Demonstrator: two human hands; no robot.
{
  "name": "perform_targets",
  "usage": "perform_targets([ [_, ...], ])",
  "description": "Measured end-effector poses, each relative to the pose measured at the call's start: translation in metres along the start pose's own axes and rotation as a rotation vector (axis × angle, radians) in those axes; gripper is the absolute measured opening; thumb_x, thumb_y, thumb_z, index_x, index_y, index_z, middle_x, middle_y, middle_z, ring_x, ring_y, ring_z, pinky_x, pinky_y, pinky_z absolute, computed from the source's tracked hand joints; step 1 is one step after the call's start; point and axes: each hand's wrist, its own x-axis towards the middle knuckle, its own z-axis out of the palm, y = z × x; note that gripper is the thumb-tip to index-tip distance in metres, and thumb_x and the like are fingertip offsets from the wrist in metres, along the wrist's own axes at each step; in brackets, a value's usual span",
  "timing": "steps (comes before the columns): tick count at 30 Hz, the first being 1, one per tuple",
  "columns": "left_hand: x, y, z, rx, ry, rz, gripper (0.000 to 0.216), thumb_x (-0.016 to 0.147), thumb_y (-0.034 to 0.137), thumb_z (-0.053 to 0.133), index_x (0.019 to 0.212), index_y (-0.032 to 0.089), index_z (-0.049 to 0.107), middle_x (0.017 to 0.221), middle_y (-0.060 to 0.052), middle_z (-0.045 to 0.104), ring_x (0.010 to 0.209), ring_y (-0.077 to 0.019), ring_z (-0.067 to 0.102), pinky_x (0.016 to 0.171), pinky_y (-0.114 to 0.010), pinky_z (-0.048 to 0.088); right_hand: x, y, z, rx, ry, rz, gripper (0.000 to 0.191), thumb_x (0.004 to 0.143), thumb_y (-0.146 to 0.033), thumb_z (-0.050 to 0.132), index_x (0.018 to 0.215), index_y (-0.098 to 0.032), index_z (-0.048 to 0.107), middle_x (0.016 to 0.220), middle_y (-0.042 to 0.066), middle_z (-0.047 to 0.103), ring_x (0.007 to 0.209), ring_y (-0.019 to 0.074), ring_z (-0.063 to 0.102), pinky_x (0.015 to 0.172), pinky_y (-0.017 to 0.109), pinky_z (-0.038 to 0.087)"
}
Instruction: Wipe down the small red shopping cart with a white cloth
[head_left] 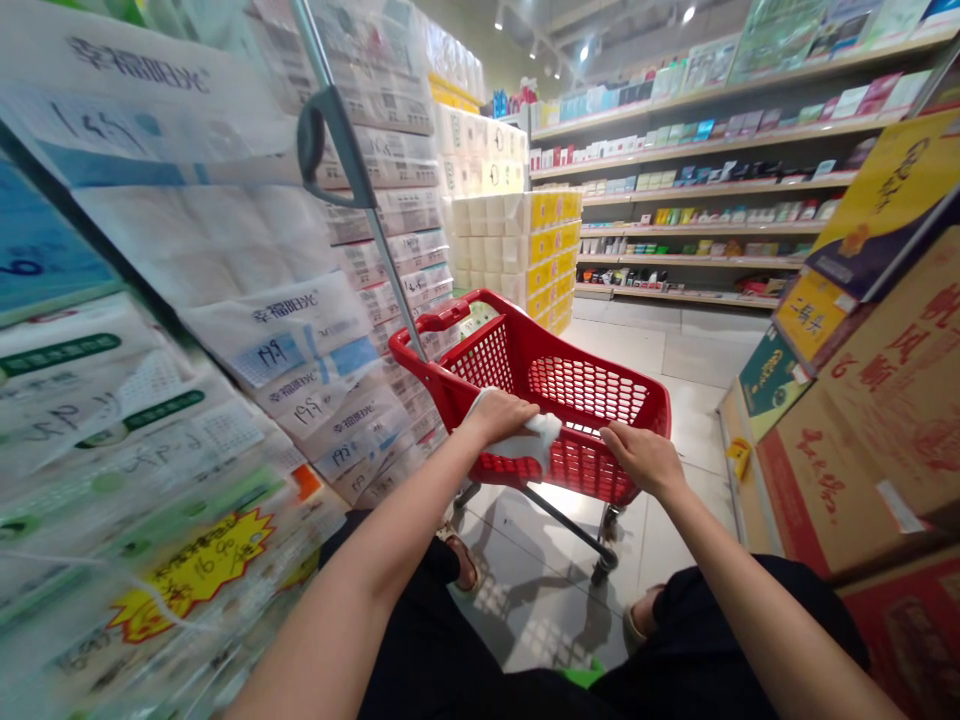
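A red plastic shopping cart with perforated basket walls stands sideways in front of me. Its long grey pull handle rises at the far left end. My left hand presses a crumpled white cloth onto the near rim and side wall; its fingers are closed round the cloth. Farther right along the same rim, my right hand grips the cart, thumb and fingers curled over the edge. The fingertips of both hands are partly hidden.
Tall stacks of wrapped tissue paper line the left side. Cardboard boxes are piled close on the right. Beyond the cart stand yellow and white paper packs and shelves of goods. Pale tiles cover the floor.
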Motion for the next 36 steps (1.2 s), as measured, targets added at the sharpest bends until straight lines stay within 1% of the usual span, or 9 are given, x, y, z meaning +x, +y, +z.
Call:
perform_targets([
  [2,0.013,0.028,0.005,-0.031,0.038,0.024,0.031,0.096,0.048,0.048,0.093,0.021,0.064,0.082,-0.004,0.07,0.072,-0.0168,0.064,0.06,-0.028,0.035,-0.001,-0.001,0.001,-0.007,0.01,-0.006,0.061,0.096,-0.066,0.014,0.085,-0.025,0.058,0.081,0.003,0.069,0.073,0.0191,0.062,0.054,0.027,0.023],
  [7,0.047,0.103,0.021,-0.122,0.129,0.051,0.037,0.086,0.053,0.061,0.097,0.017,0.066,0.086,-0.008,0.071,0.079,-0.0212,0.068,0.064,-0.031,0.043,-0.002,-0.001,0.003,-0.016,0.031,-0.023,0.059,0.097,-0.063,0.015,0.083,-0.024,0.057,0.086,0.003,0.07,0.077,0.019,0.062,0.056,0.027,0.022],
  [9,0.056,0.122,0.026,-0.135,0.148,0.005,0.034,0.084,0.049,0.064,0.091,0.016,0.066,0.082,-0.01,0.07,0.078,-0.0236,0.068,0.065,-0.034,0.044,-0.002,0.001,0.004,-0.02,0.035,-0.02,0.059,0.097,-0.063,0.015,0.083,-0.024,0.057,0.086,0.004,0.07,0.078,0.0191,0.063,0.057,0.028,0.022],
  [12,0.061,0.13,0.029,-0.14,0.159,-0.011,0.034,0.084,0.049,0.064,0.09,0.015,0.065,0.081,-0.011,0.07,0.079,-0.0252,0.068,0.065,-0.036,0.046,-0.001,0.004,0.004,-0.02,0.04,-0.017,0.059,0.097,-0.063,0.016,0.085,-0.024,0.058,0.087,0.004,0.071,0.078,0.0193,0.063,0.057,0.028,0.022],
  [19,0.051,0.097,0.021,-0.121,0.106,0.059,0.02,0.095,0.033,0.051,0.101,0.02,0.065,0.085,-0.006,0.072,0.076,-0.0198,0.069,0.061,-0.029,0.043,0.0,0.009,0.0,-0.018,0.021,-0.038,0.057,0.097,-0.062,0.017,0.084,-0.025,0.059,0.085,0.002,0.07,0.079,0.0192,0.063,0.056,0.027,0.023],
  [25,0.017,0.028,0.004,-0.064,0.073,-0.004,0.024,0.095,0.043,0.052,0.09,0.023,0.065,0.084,-0.002,0.072,0.074,-0.0171,0.066,0.065,-0.027,0.037,0.003,0.013,-0.001,-0.006,0.003,-0.029,0.061,0.096,-0.065,0.013,0.084,-0.025,0.058,0.082,0.002,0.069,0.075,0.0194,0.062,0.056,0.027,0.025],
  [30,-0.013,-0.025,-0.01,-0.032,0.062,-0.032,0.024,0.097,0.037,0.05,0.086,0.022,0.065,0.085,-0.001,0.071,0.078,-0.0149,0.061,0.072,-0.029,0.032,0.004,0.014,-0.001,0.003,-0.001,-0.034,0.061,0.096,-0.065,0.013,0.083,-0.025,0.057,0.081,0.003,0.069,0.074,0.0194,0.062,0.056,0.027,0.025],
  [33,-0.02,-0.033,-0.014,-0.014,0.07,-0.063,0.031,0.097,0.043,0.047,0.085,0.021,0.065,0.087,-0.001,0.071,0.078,-0.0152,0.058,0.073,-0.029,0.03,0.003,0.012,-0.001,-0.004,0.002,-0.024,0.062,0.096,-0.066,0.013,0.082,-0.025,0.057,0.083,0.003,0.069,0.075,0.0195,0.062,0.055,0.027,0.024],
  [36,-0.02,-0.025,-0.013,0.019,0.09,-0.123,0.039,0.097,0.049,0.046,0.082,0.019,0.065,0.084,-0.003,0.07,0.075,-0.0161,0.057,0.072,-0.03,0.029,0.003,0.01,-0.001,-0.011,-0.002,-0.004,0.063,0.095,-0.067,0.013,0.083,-0.025,0.058,0.083,0.003,0.07,0.074,0.0194,0.062,0.055,0.027,0.024],
])
